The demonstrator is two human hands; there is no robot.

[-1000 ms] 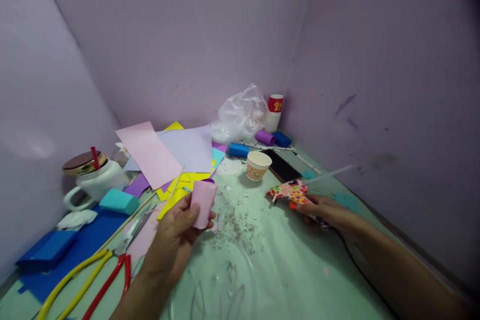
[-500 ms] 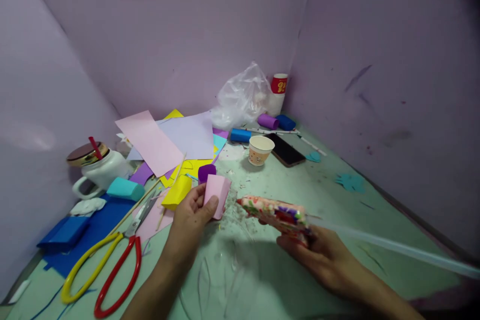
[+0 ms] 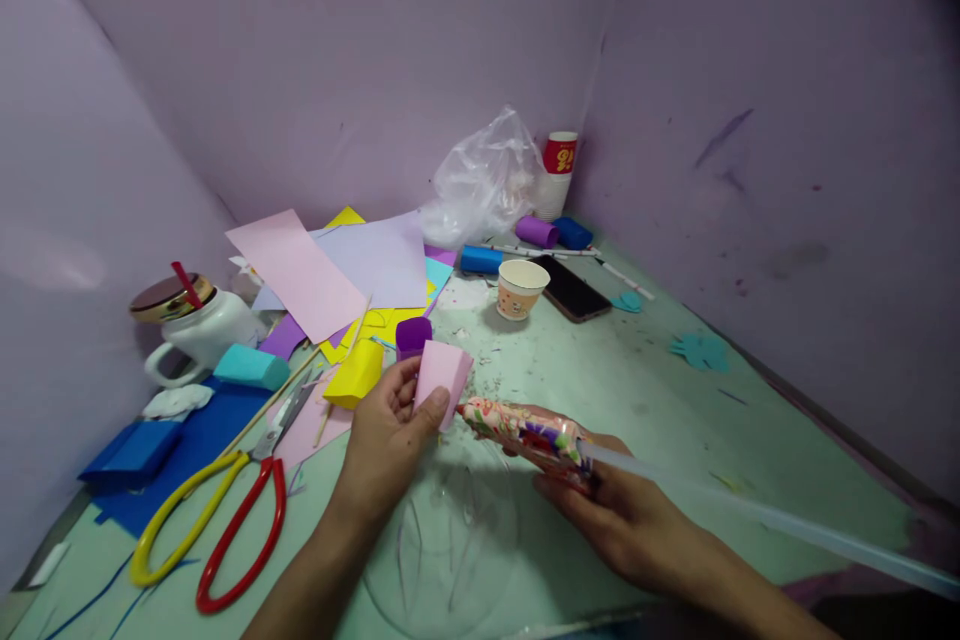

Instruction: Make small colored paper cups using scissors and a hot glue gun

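Note:
Between the thumb and fingers of my left hand (image 3: 397, 430) is a pink folded paper tube (image 3: 442, 378), held tilted above the table. My right hand (image 3: 611, 505) is wrapped round a hot glue gun (image 3: 529, 430) with a flowery pattern. Its nozzle points left and is close to the lower right edge of the pink tube; whether they touch I cannot tell. A long clear glue stick (image 3: 720, 500) runs out of the gun's back to the right. Just behind my left hand are a purple paper tube (image 3: 413, 335) and a yellow one (image 3: 355, 373).
Scissors (image 3: 240, 510) with yellow and red handles lie left, near a white mug (image 3: 214, 330). Paper sheets (image 3: 296, 270) are piled behind. A paper cup (image 3: 523, 290), a phone (image 3: 571, 288) and a plastic bag (image 3: 487, 180) stand or lie farther back. A clear round disc (image 3: 442, 560) lies in front.
My right hand has brought the glue gun left, and its nozzle is now close to the pink tube. My left hand has shifted the tube slightly right and up.

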